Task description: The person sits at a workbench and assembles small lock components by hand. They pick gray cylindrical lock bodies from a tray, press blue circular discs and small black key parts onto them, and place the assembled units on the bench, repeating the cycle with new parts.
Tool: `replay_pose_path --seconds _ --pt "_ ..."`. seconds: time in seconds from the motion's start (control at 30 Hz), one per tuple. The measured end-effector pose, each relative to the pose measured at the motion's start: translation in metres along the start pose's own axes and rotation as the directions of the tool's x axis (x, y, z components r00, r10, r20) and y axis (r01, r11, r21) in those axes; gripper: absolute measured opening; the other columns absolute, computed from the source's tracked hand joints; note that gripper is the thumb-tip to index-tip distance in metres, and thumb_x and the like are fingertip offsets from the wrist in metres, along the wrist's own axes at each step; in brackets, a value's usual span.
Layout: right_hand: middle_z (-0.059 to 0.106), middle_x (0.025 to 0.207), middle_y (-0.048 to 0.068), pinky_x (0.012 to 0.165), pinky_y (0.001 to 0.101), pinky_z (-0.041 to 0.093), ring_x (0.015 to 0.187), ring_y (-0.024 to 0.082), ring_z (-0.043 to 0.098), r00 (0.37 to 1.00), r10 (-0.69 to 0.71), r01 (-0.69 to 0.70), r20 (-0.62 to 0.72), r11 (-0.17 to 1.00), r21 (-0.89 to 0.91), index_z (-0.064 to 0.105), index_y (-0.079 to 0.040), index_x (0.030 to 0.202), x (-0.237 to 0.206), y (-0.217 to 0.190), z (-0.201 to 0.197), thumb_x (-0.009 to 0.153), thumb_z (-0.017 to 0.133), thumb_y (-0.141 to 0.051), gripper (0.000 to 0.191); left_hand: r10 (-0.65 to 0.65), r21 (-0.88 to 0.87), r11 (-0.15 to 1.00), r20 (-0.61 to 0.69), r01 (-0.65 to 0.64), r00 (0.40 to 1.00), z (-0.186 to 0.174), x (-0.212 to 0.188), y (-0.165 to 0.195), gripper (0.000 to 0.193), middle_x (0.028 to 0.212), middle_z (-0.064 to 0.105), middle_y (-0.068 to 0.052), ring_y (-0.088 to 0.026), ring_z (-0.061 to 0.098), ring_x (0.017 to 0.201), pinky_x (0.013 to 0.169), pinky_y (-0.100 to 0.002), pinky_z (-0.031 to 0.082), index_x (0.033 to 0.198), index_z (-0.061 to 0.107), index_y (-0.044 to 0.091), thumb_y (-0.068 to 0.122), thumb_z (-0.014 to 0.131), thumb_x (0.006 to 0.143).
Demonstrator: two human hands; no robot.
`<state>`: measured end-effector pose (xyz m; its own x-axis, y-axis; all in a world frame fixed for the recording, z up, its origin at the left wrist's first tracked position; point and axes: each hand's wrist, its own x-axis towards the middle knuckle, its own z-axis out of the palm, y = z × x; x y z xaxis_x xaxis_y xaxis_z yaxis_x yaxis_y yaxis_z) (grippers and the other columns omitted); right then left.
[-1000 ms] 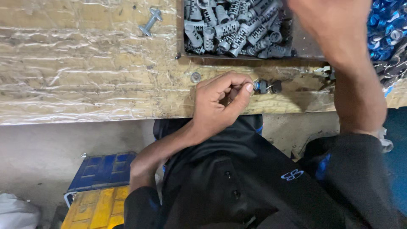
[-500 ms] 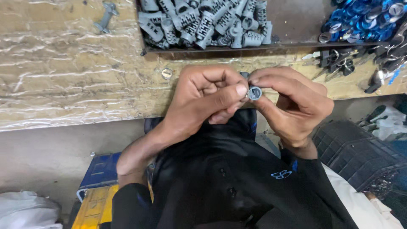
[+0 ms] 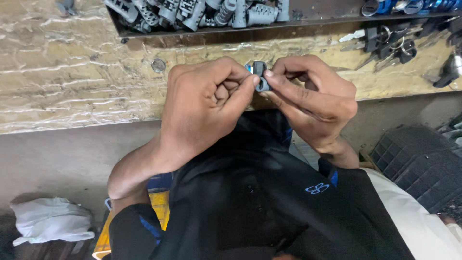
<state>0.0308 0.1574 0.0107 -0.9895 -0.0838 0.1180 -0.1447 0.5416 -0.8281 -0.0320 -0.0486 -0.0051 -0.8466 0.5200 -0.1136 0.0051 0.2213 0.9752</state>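
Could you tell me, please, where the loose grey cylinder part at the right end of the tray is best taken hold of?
Grip the grey cylinder part across its round body, coming from above. It lies on its side on top of the pile in the tray, so its upper side is free, while neighbours crowd its left.

White bag (image 3: 50, 220) crumpled, lower left on floor (no labels, signs, screens).

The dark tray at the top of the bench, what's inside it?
The dark tray holds a heap of grey ridged cylinder parts, lying loose in all directions. The picture's top edge cuts off the heap's far side, and the tray floor under the parts is covered.
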Motion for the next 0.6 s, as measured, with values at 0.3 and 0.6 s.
replay_pose_path --seconds 0.3,0.6 --pt "0.067 0.116 0.018 0.08 0.0305 0.059 0.098 0.028 0.07 1.0 -0.018 0.016 -0.016 0.993 -0.119 0.07 -0.004 0.128 -0.028 0.01 0.002 0.091 0.082 0.008 0.041 0.489 0.309 0.851 -0.173 -0.425 0.855 0.034 0.005 0.015 0.017 0.092 0.065 -0.021 -0.034 0.068 0.077 0.069 -0.038 0.054 0.106 0.063 -0.008 0.0 0.074 0.095" --pt "0.074 0.083 0.015 0.052 0.026 0.054 0.068 0.02 0.073 0.903 -0.419 0.429 0.094 0.876 -0.219 0.071 0.0 0.098 0.012 0.038 -0.033 0.09 0.078 -0.022 0.025 -0.19 -0.46 0.88 -0.118 0.116 0.975 0.024 -0.008 -0.012 0.012 0.102 0.075 -0.015 -0.017 0.075 0.095 0.083 -0.027 0.061 0.108 0.067 -0.004 -0.011 0.073 0.099"
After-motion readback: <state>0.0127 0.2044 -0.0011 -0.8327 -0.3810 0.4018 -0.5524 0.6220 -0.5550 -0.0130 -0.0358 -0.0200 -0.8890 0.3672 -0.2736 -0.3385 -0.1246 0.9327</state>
